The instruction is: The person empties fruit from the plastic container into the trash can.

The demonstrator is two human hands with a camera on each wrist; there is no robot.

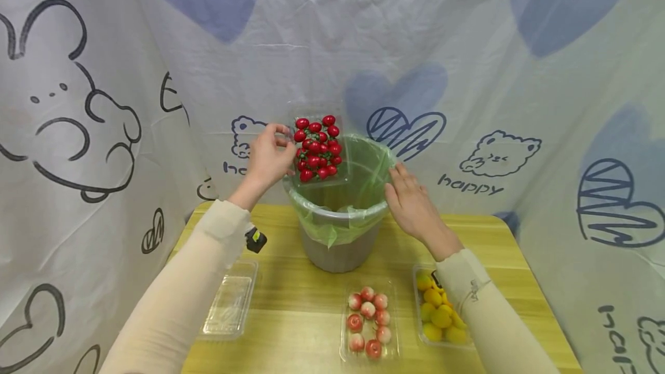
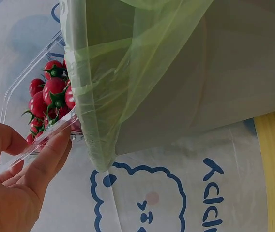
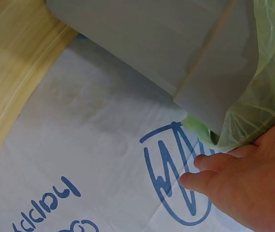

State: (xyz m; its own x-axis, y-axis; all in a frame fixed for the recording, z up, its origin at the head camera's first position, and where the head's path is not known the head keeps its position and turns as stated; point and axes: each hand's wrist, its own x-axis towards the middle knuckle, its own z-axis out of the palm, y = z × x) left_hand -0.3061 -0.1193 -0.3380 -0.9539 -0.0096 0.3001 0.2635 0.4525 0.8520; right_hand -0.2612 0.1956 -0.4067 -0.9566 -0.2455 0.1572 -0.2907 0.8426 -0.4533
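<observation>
Pinching a clear tray (image 1: 340, 179) of red tomatoes (image 1: 314, 146) above the left side of a grey bin (image 1: 337, 255) in the bent fingers of the left hand (image 1: 270, 153); touching the green liner (image 1: 331, 229) at right with the right hand (image 1: 413, 204), fingers nearly straight, beyond yellow fruit (image 1: 441, 316) at near right on the bench (image 1: 296, 316).

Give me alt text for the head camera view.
A left hand holds a clear tray of red tomatoes at the rim of a green-lined gray bin, which the right hand touches. On the table sit pinkish fruit, yellow fruit and another clear tray.
</observation>
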